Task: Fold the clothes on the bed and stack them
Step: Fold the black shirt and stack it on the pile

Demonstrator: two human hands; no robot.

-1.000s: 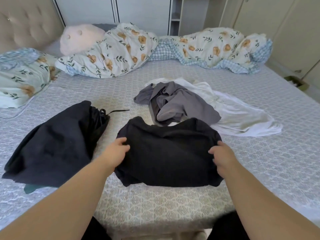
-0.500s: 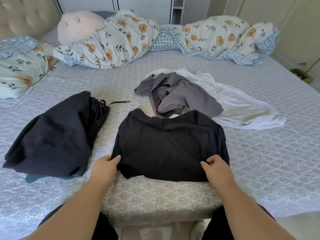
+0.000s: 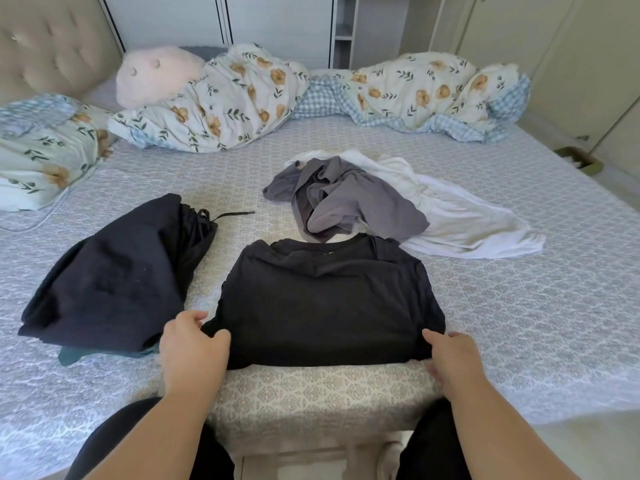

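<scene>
A folded black T-shirt (image 3: 325,299) lies flat near the front edge of the bed (image 3: 519,306), neckline facing away from me. My left hand (image 3: 192,344) pinches its near left corner. My right hand (image 3: 453,356) grips its near right corner, fingers tucked under the edge. To the left sits a stack of folded dark garments (image 3: 114,275) with a drawstring trailing out and a teal piece peeking from beneath. Behind the T-shirt a crumpled grey garment (image 3: 346,202) lies partly on a rumpled white garment (image 3: 460,216).
A floral duvet (image 3: 242,102) is bunched along the far side of the bed, with a pink plush (image 3: 156,74) and a floral pillow (image 3: 45,147) at the left by the headboard. Wardrobe doors stand at the right. My knees touch the bed's front edge.
Both hands slid from the T-shirt's sides down to its near corners and took hold of them. The T-shirt now lies flatter and smoother. The view tilted slightly.
</scene>
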